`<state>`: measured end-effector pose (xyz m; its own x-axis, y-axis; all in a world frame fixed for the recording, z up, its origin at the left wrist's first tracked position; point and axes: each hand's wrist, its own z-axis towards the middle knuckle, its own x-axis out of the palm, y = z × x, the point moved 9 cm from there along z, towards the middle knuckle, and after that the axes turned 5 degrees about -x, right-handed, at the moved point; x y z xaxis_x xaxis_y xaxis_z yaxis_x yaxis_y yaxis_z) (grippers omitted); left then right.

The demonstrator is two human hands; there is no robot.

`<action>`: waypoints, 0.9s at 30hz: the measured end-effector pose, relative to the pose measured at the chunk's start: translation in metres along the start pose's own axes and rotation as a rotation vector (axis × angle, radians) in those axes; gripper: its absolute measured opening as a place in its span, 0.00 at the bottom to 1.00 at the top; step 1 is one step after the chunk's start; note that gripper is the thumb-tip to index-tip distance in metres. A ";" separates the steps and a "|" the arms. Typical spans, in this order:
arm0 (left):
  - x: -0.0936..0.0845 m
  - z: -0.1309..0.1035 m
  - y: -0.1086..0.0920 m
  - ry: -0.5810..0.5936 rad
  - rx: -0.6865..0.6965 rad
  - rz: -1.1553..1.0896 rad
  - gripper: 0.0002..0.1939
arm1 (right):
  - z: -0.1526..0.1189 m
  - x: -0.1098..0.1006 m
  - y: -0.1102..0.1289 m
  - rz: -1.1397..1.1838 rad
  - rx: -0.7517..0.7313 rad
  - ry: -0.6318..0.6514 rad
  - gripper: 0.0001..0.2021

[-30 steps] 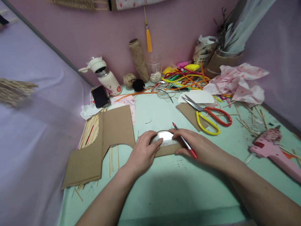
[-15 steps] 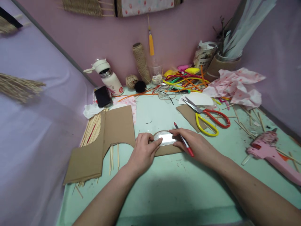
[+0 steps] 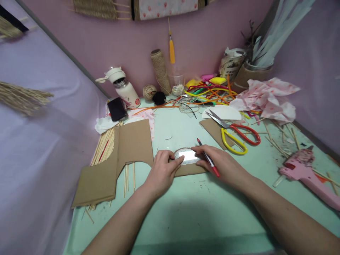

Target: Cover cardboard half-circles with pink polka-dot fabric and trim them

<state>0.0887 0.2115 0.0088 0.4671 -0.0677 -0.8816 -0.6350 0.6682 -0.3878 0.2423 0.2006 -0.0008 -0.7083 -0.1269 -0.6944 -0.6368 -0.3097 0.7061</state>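
Protractor (image 3: 187,157) lies on a small cardboard piece (image 3: 190,171), near the middle of the green table (image 3: 180,216), straight edge on the near side. The left hand (image 3: 160,172) has its fingers curled in at the left end, thumb pressing on top. The right hand (image 3: 217,159) brings thumb and forefinger close together at the right end, while also holding a red-ended pen (image 3: 208,159), tip pointing far and left. Good practice, I judge, is even pressure from both sides, protractor flat, straight edge square to the cardboard, pen tip clear while aligning.
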 end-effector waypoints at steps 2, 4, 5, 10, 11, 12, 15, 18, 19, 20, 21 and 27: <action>0.000 0.000 0.000 0.003 0.000 -0.006 0.14 | 0.000 -0.001 0.000 -0.008 -0.005 -0.006 0.12; 0.001 0.000 0.001 0.003 0.000 -0.013 0.14 | 0.000 -0.001 0.001 -0.015 -0.010 -0.008 0.11; 0.001 0.000 0.001 0.003 -0.001 -0.017 0.15 | 0.001 -0.001 0.001 -0.018 -0.012 -0.006 0.11; 0.000 0.000 -0.001 -0.008 0.007 -0.027 0.15 | 0.000 -0.001 0.002 -0.042 -0.005 0.000 0.11; 0.000 0.000 -0.001 -0.008 0.007 -0.029 0.15 | 0.000 -0.001 0.002 -0.048 -0.004 0.001 0.11; 0.000 0.000 -0.001 -0.006 0.006 -0.031 0.15 | -0.001 -0.001 0.002 -0.053 -0.004 0.002 0.11; 0.001 0.000 -0.001 0.007 0.003 -0.032 0.15 | -0.002 0.000 0.002 -0.057 -0.010 0.007 0.12; 0.002 -0.001 0.000 0.011 0.003 -0.025 0.15 | -0.003 -0.001 0.002 -0.054 -0.012 0.004 0.13; 0.002 -0.001 0.000 0.009 0.000 -0.022 0.15 | -0.003 -0.001 0.002 -0.054 -0.012 0.002 0.13; 0.002 -0.001 0.001 0.003 -0.004 -0.022 0.15 | -0.003 -0.002 0.002 -0.056 -0.012 -0.001 0.13; 0.001 -0.001 0.001 -0.004 -0.008 -0.025 0.15 | -0.003 -0.003 0.003 -0.058 -0.014 -0.002 0.13; 0.003 -0.001 0.004 0.013 -0.016 -0.043 0.15 | -0.005 -0.009 0.002 -0.107 0.016 0.012 0.08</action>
<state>0.0871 0.2127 0.0046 0.4864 -0.1059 -0.8673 -0.6242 0.6525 -0.4297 0.2492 0.1969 0.0063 -0.6326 -0.1048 -0.7674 -0.7133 -0.3070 0.6300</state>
